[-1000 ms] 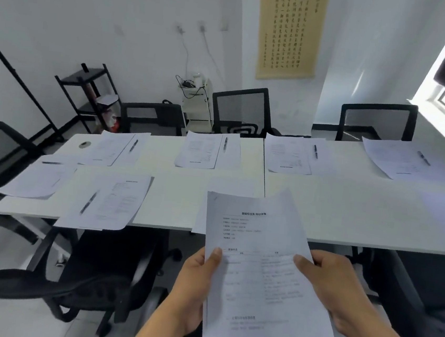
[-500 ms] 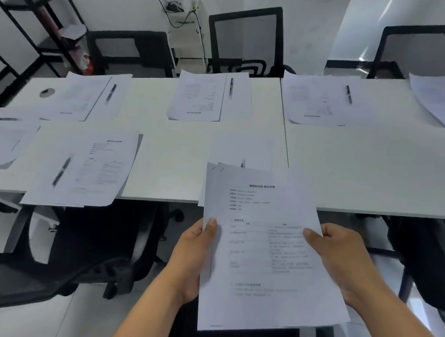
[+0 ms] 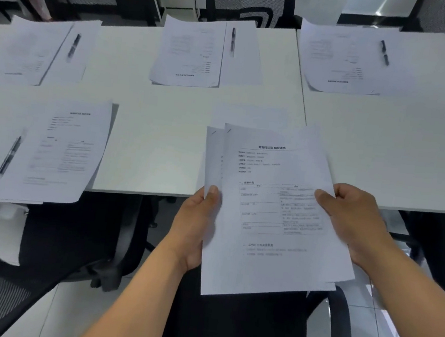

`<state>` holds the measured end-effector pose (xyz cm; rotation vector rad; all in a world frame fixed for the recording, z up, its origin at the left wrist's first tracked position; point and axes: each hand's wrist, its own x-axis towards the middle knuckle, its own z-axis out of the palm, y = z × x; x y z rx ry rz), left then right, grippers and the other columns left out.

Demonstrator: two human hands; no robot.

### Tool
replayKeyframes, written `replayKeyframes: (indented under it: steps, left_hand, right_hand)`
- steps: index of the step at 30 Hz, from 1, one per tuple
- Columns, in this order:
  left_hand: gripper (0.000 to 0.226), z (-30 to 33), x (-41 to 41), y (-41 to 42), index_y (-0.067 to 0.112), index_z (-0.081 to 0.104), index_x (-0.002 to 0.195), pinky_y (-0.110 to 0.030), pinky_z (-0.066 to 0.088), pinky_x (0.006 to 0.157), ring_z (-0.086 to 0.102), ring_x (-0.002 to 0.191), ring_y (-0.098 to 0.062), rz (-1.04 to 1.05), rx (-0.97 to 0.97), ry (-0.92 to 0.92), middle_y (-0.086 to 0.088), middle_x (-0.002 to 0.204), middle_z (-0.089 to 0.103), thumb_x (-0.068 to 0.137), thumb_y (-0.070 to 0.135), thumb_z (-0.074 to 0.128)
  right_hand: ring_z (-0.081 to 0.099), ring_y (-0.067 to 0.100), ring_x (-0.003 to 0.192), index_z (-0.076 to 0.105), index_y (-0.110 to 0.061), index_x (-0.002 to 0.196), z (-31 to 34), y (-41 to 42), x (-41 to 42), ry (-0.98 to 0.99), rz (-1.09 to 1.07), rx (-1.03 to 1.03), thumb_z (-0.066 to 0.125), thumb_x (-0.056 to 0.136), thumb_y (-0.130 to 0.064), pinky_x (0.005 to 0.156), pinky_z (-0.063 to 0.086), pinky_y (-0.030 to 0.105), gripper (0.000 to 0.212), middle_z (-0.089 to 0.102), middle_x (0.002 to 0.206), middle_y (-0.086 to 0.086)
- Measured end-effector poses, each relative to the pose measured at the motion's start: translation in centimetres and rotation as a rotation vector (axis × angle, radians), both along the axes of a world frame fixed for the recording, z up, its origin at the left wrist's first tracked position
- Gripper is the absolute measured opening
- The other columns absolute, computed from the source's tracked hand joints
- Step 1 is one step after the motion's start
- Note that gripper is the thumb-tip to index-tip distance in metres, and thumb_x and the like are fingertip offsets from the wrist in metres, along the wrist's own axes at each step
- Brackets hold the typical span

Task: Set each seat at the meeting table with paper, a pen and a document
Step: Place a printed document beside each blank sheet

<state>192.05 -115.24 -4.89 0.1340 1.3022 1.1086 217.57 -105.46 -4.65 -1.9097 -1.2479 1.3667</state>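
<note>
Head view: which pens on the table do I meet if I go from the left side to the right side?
Pen on the near-left papers → pen at the far-left seat → pen at the far-middle seat → pen at the far-right seat.

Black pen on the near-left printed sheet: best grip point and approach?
Pinch the black pen across its slim barrel, mid-length, coming straight down. It lies flat and diagonal on the printed white sheet, so turn the fingers crosswise to the barrel; nothing crowds either side.
</note>
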Motion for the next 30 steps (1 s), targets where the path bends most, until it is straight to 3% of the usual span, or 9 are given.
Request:
replayKeyframes:
  steps: [5,10,13,19,21,24,26,28,30]
  left_hand:
    - [0.032,-1.0,-0.5,0.7,0.018,0.074,0.130,-0.053,0.068,0.087,0.079,0.115,-0.036,0.003,0.000,-0.049,-0.013,0.129,0.080,0.114,0.037,0.054]
    - [0.036,-1.3,-1.3,0.5,0.016,0.072,0.137,-0.061,0.063,0.098,0.077,0.120,-0.039,0.009,-0.020,-0.076,-0.014,0.133,0.078,0.113,0.038,0.056]
    - [0.037,-1.2,-2.0,0.5,0.015,0.071,0.139,-0.066,0.059,0.103,0.076,0.120,-0.043,0.015,-0.021,-0.058,-0.017,0.133,0.078,0.113,0.036,0.055]
    - [0.036,-1.0,-2.7,0.2,0.016,0.074,0.136,-0.058,0.057,0.108,0.078,0.117,-0.039,-0.002,-0.010,0.040,-0.016,0.127,0.080,0.111,0.035,0.056]
    - [0.043,-1.3,-2.8,0.3,0.014,0.074,0.137,-0.051,0.056,0.109,0.080,0.114,-0.029,-0.012,0.005,0.143,-0.010,0.123,0.083,0.104,0.038,0.063]
    - [0.028,-1.0,-3.0,0.1,-0.004,0.073,0.126,-0.015,0.060,0.073,0.081,0.082,-0.003,-0.062,0.060,0.245,-0.001,0.092,0.086,0.110,0.012,0.057]
    - [0.024,-1.0,-3.4,-0.1,-0.006,0.071,0.121,-0.008,0.055,0.062,0.078,0.071,0.001,-0.059,0.066,0.236,0.001,0.085,0.084,0.111,0.003,0.052]
    - [0.032,-1.0,-4.1,-0.1,-0.003,0.071,0.122,-0.010,0.058,0.069,0.080,0.077,-0.003,-0.016,0.034,0.209,-0.004,0.098,0.085,0.104,0.023,0.068]
    - [0.077,-1.6,-4.5,-0.2,0.004,0.073,0.124,-0.019,0.062,0.077,0.081,0.089,-0.007,-0.069,0.020,0.073,-0.006,0.110,0.085,0.081,0.068,0.082]
  right_hand:
    - [0.069,0.010,0.061,0.073,-0.007,0.095,-1.0,3.7,0.3,-0.067,-0.013,0.068,0.072,0.104,-0.021,0.046,0.052,0.020,0.017,0.078,0.090,0.006]
    - [0.070,0.016,0.068,0.073,-0.004,0.097,-1.4,6.5,0.8,-0.094,-0.035,0.106,0.070,0.105,-0.018,0.048,0.051,0.021,0.017,0.077,0.090,0.006]
    - [0.070,0.022,0.071,0.072,-0.004,0.095,-1.7,8.0,0.9,-0.106,-0.041,0.140,0.070,0.105,-0.018,0.061,0.052,0.028,0.017,0.077,0.091,0.009]
    - [0.061,0.030,0.069,0.062,0.001,0.088,-2.9,9.9,1.1,-0.233,0.025,0.170,0.066,0.104,-0.027,0.065,0.045,0.037,0.033,0.070,0.084,0.019]
    - [0.064,0.030,0.072,0.063,-0.001,0.089,-2.9,10.3,1.0,-0.275,0.056,0.187,0.063,0.106,-0.027,0.063,0.046,0.037,0.031,0.071,0.085,0.014]
    - [0.064,0.029,0.075,0.062,-0.001,0.090,-2.9,10.9,0.9,-0.329,0.072,0.208,0.060,0.108,-0.024,0.063,0.046,0.037,0.029,0.069,0.085,0.011]
    - [0.064,0.027,0.077,0.062,-0.005,0.090,-2.8,11.2,0.9,-0.351,0.079,0.217,0.058,0.108,-0.024,0.064,0.046,0.037,0.027,0.068,0.086,0.008]
    - [0.063,0.025,0.077,0.061,-0.007,0.089,-2.9,11.3,0.8,-0.372,0.091,0.217,0.057,0.109,-0.025,0.062,0.045,0.036,0.027,0.067,0.087,0.007]
    - [0.063,0.027,0.078,0.060,-0.006,0.088,-3.3,11.3,0.7,-0.385,0.101,0.209,0.056,0.110,-0.026,0.065,0.047,0.040,0.029,0.066,0.086,0.008]
